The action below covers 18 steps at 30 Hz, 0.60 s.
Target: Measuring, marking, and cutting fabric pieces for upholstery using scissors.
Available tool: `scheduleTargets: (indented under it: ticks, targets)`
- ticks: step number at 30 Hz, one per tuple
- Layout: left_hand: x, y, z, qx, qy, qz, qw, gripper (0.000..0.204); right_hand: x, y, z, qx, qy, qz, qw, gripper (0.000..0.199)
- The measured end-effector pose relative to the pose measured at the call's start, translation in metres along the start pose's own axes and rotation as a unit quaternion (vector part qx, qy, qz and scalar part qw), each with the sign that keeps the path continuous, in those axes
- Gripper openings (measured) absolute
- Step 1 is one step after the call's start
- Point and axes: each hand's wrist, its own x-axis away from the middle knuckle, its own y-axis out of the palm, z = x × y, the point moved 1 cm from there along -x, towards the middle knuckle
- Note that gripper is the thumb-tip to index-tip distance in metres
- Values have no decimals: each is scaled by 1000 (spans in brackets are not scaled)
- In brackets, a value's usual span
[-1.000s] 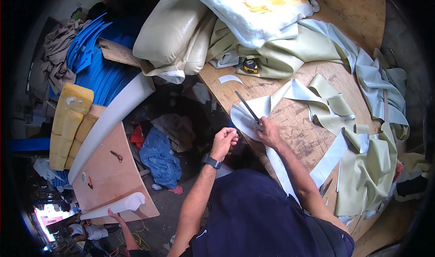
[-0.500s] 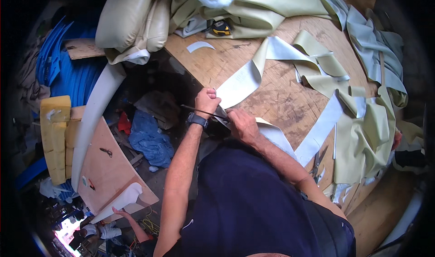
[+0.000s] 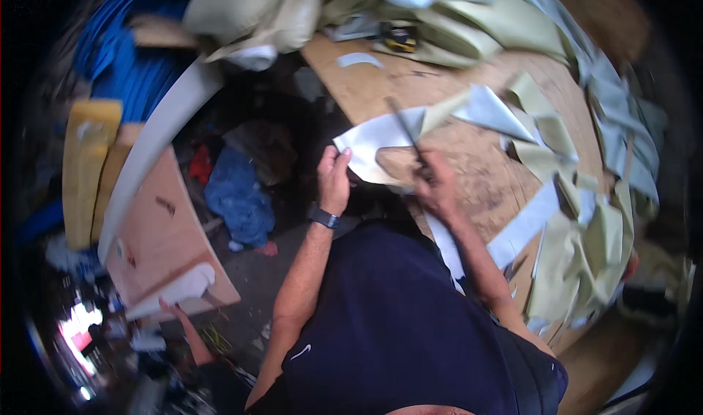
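Observation:
My left hand, with a dark watch on its wrist, pinches the near-left end of a cream upholstery strip between thumb and fingers. The strip's white backing faces up, and the piece bends over the table's edge. To its right, my right hand is closed round a long, thin dark tool that points away from me across the strip. Motion blur hides the tool's exact kind. Behind the strip, more cream and white lengths lie folded on the wooden table.
A yellow and black tape measure lies near the far edge beside piled cream material. A curved white offcut is close by. Left of the table, blue cloth lies on the floor. Another person's arm shows at lower left.
The tool has swung from pointing left across my left wrist to pointing away from me. My right hand has moved right, apart from the left, and the strip's end now lies spread out.

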Motion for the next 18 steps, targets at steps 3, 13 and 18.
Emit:
scheduleTargets:
  ticks: [3,13,18]
  targets:
    - [28,-19,31,104,120,23,987,26,-37,-14,14,-39,-67,-35,996,61]
    - [164,-171,133,263,321,239,878,33,-71,72,2,-230,276,-549,755,56]
    - [251,-288,99,305,328,503,739,31,32,156,-131,-295,279,-656,637,74]
